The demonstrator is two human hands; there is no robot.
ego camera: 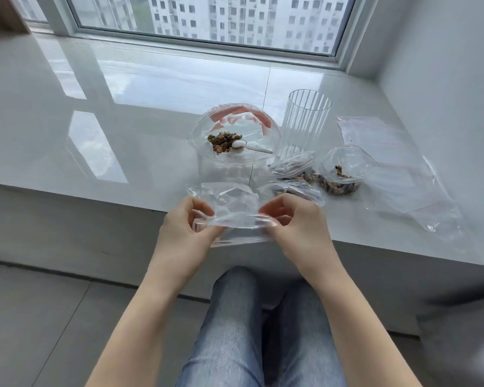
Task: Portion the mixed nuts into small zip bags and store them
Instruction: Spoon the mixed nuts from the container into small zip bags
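Just in front of the big nut bag point(232, 135), left hand point(183, 227) and right hand point(294, 222) each pinch the small zip bag point(229, 208) at its mouth, fingers curled tight.

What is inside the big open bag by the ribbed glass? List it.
Inside the big open bag lie a heap of mixed nuts and a white spoon, bowl toward the nuts. Anything beneath the heap is covered.

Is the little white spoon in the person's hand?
No, the white spoon lies in the big open bag with the nuts, while both the left hand and the right hand pinch an empty small bag.
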